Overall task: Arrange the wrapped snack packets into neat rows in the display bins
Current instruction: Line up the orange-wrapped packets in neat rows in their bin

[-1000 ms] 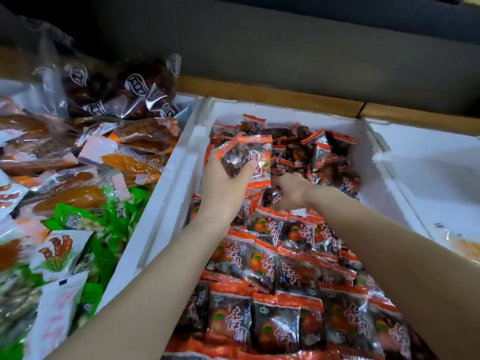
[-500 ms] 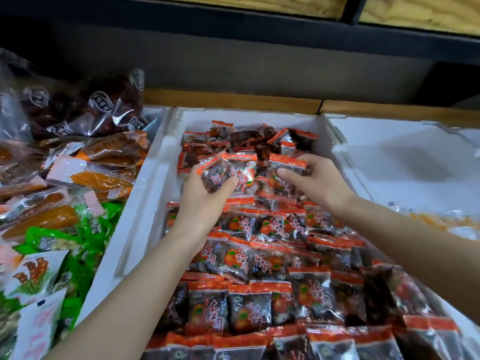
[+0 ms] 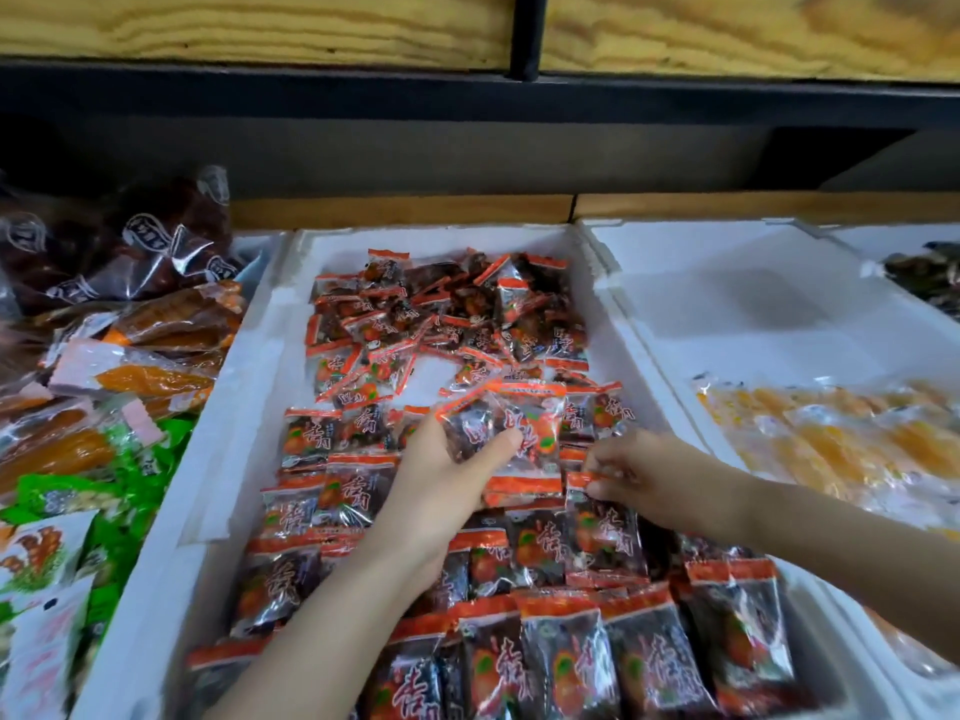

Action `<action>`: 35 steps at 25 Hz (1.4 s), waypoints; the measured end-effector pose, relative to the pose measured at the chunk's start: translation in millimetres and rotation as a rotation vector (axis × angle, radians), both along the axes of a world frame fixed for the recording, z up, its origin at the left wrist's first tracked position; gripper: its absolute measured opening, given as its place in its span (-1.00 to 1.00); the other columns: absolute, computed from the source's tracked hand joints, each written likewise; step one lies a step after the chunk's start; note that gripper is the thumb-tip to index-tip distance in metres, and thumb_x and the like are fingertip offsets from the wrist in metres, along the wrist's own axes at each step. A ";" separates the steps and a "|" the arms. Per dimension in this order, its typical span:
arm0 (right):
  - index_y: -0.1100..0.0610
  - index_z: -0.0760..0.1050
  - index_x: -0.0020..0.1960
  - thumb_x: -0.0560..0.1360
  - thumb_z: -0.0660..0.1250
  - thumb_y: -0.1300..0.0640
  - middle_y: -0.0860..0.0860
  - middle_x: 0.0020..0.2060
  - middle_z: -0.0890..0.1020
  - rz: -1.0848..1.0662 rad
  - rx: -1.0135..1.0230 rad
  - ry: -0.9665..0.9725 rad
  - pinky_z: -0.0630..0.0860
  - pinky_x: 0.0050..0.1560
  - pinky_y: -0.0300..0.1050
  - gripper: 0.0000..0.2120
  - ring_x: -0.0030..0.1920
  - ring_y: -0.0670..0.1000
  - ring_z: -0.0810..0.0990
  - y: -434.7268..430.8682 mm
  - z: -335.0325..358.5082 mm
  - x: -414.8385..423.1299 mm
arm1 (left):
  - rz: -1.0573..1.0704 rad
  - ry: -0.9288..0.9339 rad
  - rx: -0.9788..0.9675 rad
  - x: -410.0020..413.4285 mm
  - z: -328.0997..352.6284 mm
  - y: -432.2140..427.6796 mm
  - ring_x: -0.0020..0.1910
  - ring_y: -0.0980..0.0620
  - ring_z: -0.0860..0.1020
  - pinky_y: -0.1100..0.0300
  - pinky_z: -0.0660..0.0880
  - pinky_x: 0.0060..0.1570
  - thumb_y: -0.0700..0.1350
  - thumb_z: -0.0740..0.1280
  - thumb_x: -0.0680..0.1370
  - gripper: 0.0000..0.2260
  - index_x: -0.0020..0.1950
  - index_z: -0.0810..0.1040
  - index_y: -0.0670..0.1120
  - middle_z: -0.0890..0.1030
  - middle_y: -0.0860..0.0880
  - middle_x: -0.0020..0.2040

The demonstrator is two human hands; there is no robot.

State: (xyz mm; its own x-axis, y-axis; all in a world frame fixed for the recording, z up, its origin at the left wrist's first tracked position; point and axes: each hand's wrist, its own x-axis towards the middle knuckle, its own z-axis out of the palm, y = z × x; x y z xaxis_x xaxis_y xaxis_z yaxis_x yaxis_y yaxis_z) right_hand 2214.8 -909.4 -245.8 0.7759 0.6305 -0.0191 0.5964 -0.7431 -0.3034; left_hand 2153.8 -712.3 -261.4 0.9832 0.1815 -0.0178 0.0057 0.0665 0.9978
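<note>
A white foam bin (image 3: 244, 407) holds many dark snack packets with orange ends. Near me they lie in overlapping rows (image 3: 571, 657); at the back they sit in a loose heap (image 3: 447, 314). My left hand (image 3: 441, 480) grips a small stack of packets (image 3: 514, 433) above the middle of the bin, thumb across their front. My right hand (image 3: 639, 475) pinches the orange top edge of one packet (image 3: 602, 527) lying at the right end of a row.
The left bin holds orange, green and dark wrapped snacks (image 3: 104, 387). To the right, another white foam bin (image 3: 753, 283) has yellow packets (image 3: 841, 439) at its near end. A dark shelf rail and wooden boards (image 3: 467, 85) run above.
My right hand has come back from the rear heap with a packet and now sets it on the right end of a row. My left hand has shifted slightly right with its stack. The camera has tilted up.
</note>
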 end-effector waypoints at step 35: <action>0.12 0.53 -0.22 0.24 0.54 -0.02 -0.03 -0.36 0.57 -0.273 0.420 0.105 0.36 -0.33 -0.32 -0.71 -0.37 -0.16 0.47 38.1 34.3 -47.4 | -0.040 -0.099 0.330 -16.3 1.6 11.9 0.08 0.17 0.52 0.22 0.41 0.07 -0.03 0.45 0.46 -0.69 0.16 0.51 0.00 0.59 0.12 0.09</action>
